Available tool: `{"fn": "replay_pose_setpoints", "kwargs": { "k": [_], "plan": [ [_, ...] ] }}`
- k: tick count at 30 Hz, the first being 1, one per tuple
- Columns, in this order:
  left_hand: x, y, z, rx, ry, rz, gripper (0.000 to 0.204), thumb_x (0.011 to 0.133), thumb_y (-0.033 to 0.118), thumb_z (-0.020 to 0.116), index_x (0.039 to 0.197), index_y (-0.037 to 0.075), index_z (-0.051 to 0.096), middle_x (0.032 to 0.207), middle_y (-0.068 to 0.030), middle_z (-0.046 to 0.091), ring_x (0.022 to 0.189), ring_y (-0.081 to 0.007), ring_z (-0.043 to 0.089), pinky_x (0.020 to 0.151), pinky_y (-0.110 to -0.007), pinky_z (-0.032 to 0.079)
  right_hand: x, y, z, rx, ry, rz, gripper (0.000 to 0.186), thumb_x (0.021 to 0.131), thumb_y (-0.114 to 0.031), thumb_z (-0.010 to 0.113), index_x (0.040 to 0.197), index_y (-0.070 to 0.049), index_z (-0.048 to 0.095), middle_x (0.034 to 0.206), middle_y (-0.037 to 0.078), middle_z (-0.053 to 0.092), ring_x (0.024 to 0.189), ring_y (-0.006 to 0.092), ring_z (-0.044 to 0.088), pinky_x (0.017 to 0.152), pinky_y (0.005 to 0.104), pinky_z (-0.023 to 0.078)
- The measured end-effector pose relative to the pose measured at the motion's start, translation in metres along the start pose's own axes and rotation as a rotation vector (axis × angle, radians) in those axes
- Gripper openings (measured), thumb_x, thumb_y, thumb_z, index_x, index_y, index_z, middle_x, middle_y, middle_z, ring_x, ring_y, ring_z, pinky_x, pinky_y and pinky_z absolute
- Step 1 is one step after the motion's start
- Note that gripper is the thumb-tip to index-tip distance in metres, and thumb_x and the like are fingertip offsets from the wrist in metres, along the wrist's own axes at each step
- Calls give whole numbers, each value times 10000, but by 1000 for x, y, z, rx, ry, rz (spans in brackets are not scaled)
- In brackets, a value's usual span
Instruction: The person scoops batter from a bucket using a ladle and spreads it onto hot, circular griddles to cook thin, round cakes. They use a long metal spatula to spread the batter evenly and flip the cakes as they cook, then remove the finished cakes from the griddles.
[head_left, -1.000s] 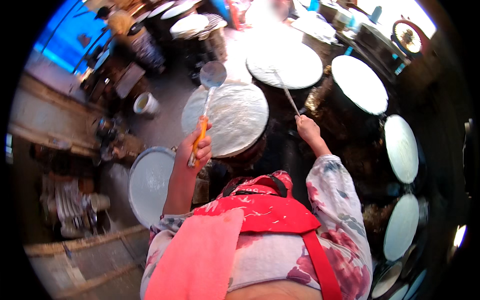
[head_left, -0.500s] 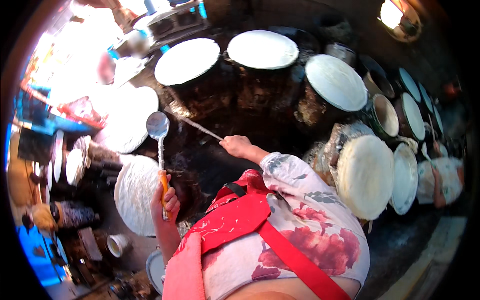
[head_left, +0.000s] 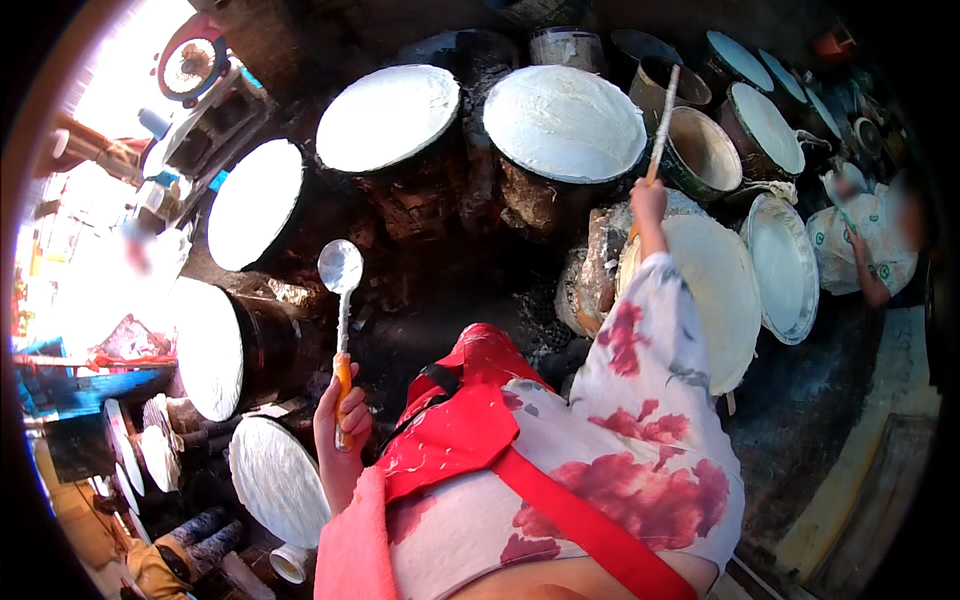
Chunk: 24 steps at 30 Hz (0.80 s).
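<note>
In my left hand (head_left: pixel 343 415), closed around its orange handle, is a ladle (head_left: pixel 341 266) held upright, its round bowl smeared with white. My right hand (head_left: pixel 649 204) is stretched out to the right and grips a long thin stick (head_left: pixel 663 125) that points up and away. This hand is over the far edge of a broad cream-coloured round top (head_left: pixel 715 300); whether it touches cannot be told. Just beyond my hands stands a dark, sooty drum with a smooth white round top (head_left: pixel 565 122).
More white-topped drums curve round me, one at far centre (head_left: pixel 388 118) and one at left (head_left: pixel 210 350). At right are a white basin (head_left: pixel 783 268), an open pot (head_left: pixel 705 150) and another person (head_left: pixel 865 240). A fan (head_left: pixel 190 68) stands at far left.
My right hand and its stick have swung from the middle to the right, the stick now pointing up instead of left. The view has turned right. The left hand still holds the ladle upright.
</note>
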<state>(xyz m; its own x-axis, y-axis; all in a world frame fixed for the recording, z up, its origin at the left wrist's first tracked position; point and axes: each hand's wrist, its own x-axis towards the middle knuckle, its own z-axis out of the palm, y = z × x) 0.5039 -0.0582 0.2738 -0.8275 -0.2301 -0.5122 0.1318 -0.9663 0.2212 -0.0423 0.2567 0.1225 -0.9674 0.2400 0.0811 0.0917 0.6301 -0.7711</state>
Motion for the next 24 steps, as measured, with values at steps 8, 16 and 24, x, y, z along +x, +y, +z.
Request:
{"fn": "replay_pose_setpoints", "kwargs": {
  "k": [8, 16, 24],
  "plan": [
    [47, -3, 42, 112, 154, 52, 336, 998, 235, 378, 1230, 8, 466, 587, 21, 368, 394, -44, 331, 349, -180, 291, 129, 16, 29, 492, -135, 401, 157, 813, -132, 634, 846, -15, 535, 701, 84, 620, 395, 117, 409, 378, 290, 316],
    [75, -3, 60, 69, 211, 41, 337, 988, 235, 382, 1233, 19, 466, 591, 11, 369, 387, -71, 327, 341, -200, 276, 174, 22, 54, 414, -109, 444, 259, 749, -191, 726, 735, 11, 565, 599, 64, 575, 393, 142, 453, 372, 304, 330],
    [85, -2, 69, 61, 240, 98, 328, 989, 231, 381, 1227, 22, 467, 588, 15, 367, 388, -67, 331, 344, -193, 267, 195, 12, 67, 57, 39, 182, 397, 765, -298, 665, 913, 70, 654, 880, 219, 669, 845, 332, 652, 741, 395, 491]
  ]
}}
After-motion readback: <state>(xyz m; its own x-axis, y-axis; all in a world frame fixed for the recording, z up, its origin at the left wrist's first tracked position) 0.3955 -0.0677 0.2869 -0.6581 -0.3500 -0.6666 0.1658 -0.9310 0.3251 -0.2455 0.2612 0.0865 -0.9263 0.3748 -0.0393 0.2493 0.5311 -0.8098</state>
